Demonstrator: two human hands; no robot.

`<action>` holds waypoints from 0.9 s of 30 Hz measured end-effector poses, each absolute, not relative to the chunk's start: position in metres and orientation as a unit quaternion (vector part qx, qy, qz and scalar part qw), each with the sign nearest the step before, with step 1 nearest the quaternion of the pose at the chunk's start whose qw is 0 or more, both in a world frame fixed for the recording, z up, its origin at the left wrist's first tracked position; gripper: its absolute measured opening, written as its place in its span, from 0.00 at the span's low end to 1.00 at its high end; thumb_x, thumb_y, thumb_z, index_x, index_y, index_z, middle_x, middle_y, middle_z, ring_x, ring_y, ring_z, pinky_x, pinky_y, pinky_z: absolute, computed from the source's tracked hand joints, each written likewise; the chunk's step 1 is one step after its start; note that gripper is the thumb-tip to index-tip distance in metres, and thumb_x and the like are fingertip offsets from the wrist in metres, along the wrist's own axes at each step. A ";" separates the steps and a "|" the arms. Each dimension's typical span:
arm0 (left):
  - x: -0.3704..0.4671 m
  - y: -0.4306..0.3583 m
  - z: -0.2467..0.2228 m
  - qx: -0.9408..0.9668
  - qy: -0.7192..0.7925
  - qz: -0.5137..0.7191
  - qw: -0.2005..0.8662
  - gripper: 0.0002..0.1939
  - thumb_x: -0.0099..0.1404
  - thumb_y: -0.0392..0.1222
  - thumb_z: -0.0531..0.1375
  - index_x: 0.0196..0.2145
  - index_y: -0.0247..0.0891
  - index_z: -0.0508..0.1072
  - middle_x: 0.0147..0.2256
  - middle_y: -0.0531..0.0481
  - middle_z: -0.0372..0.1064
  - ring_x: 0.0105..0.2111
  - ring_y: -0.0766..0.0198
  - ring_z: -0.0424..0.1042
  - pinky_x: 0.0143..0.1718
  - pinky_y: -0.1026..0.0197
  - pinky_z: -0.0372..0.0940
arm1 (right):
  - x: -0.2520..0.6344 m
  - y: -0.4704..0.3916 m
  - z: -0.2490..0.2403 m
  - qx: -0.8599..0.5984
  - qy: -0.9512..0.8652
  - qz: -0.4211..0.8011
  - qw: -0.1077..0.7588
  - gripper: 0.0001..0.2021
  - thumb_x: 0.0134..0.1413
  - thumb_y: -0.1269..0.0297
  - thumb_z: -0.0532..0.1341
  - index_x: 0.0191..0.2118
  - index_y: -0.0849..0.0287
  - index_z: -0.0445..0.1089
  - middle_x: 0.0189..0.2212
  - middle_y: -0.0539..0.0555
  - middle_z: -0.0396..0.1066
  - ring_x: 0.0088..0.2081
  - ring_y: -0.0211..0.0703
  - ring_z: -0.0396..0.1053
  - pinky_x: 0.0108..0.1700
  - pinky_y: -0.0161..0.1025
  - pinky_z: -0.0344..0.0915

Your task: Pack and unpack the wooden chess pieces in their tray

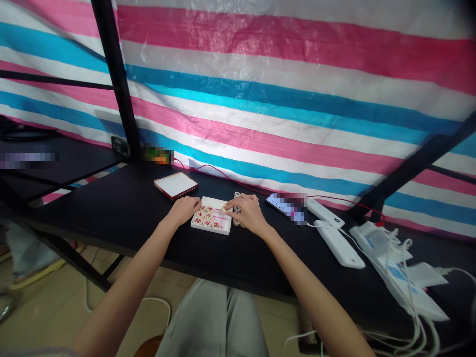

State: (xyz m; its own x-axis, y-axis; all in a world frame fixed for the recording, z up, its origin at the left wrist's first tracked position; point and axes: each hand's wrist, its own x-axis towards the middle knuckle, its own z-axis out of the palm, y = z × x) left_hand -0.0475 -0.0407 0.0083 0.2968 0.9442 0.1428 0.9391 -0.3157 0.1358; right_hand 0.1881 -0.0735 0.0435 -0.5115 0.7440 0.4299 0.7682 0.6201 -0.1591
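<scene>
A shallow white box (pixel 210 229) lies on the black table, with several round Chinese chess pieces (pixel 207 215) bearing red characters in its left and front part. My left hand (pixel 185 209) is at the box's left edge, fingers together and curled against the rim. Over the box's right side, my right hand (pixel 248 212) pinches a pale chess piece (pixel 224 209) between thumb and fingers. More chess pieces (pixel 237 210) stand in rows on the table right beside the box, partly hidden under my right hand.
An upturned box lid (pixel 176 185) lies behind on the left. To the right are a phone (pixel 288 208), white elongated devices (pixel 339 244) and a power strip (pixel 399 272) with tangled cables. A red cable (pixel 230 179) runs along the back, before a striped plastic sheet (pixel 260 109).
</scene>
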 end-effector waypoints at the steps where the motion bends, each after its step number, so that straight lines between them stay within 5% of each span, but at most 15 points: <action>1: -0.047 -0.041 0.008 0.806 0.584 0.099 0.013 0.20 0.66 0.49 0.42 0.34 0.38 0.71 0.34 0.43 0.72 0.36 0.56 0.71 0.34 0.61 0.60 | 0.195 -0.080 0.045 -0.452 -0.854 -0.025 0.258 0.11 0.55 0.54 0.57 0.34 0.52 0.73 0.38 0.50 0.74 0.40 0.43 0.64 0.39 0.41 0.46; 27: -0.046 -0.040 0.007 0.811 0.577 0.093 0.008 0.20 0.66 0.49 0.43 0.32 0.38 0.70 0.32 0.43 0.71 0.32 0.57 0.71 0.32 0.62 0.59 | 0.220 -0.132 0.007 -0.489 -0.835 -0.108 0.228 0.06 0.56 0.61 0.58 0.33 0.50 0.73 0.37 0.49 0.70 0.40 0.41 0.60 0.37 0.41 0.46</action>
